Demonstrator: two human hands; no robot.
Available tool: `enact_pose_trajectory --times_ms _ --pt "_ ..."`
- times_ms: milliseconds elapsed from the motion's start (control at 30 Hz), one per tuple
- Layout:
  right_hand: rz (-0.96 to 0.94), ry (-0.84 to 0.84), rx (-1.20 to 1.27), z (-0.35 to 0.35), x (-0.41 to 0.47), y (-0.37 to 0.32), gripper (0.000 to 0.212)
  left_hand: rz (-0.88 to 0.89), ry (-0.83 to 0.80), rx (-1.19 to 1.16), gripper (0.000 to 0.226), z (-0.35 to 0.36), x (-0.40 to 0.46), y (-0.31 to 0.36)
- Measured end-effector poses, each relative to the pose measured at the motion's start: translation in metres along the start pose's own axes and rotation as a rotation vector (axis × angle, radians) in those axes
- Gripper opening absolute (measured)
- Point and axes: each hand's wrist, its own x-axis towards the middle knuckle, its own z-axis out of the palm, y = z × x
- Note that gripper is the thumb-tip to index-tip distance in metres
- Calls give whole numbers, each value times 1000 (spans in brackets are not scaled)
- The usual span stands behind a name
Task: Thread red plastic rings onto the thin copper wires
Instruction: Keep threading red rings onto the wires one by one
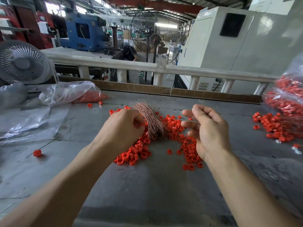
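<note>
Copper wires (150, 122) in a thick bundle lie on the grey table (147, 185), long axis running from near right to far left, far ends fanned out.

The bundle rests on a heap of red rings (173, 128). The left hand (122, 126) curls its fingers against the bundle, pinching a ring there. The right hand (207, 130) hovers, fingers loosely bent; whether it pinches a wire I cannot tell.

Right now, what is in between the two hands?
In the head view, a bundle of thin copper wires stands up between the left hand and right hand, over a pile of red rings on the table.
</note>
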Motion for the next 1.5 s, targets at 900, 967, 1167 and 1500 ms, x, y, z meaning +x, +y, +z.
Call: enact_pose_trajectory --times_ms 900,967,1167,1500 --pt "-498 -360 -419 19 -31 5 14 -163 -185 -1279 38 2 -6 25" --pt "-498 -364 -425 19 -32 5 13 -153 -170 -1275 33 3 -6 25" --pt "-463 -383 -438 19 -34 5 14 -105 -121 -1252 31 4 -6 25" --pt "-453 -377 -498 17 -36 1 15 -48 -88 -1155 30 6 -6 24"
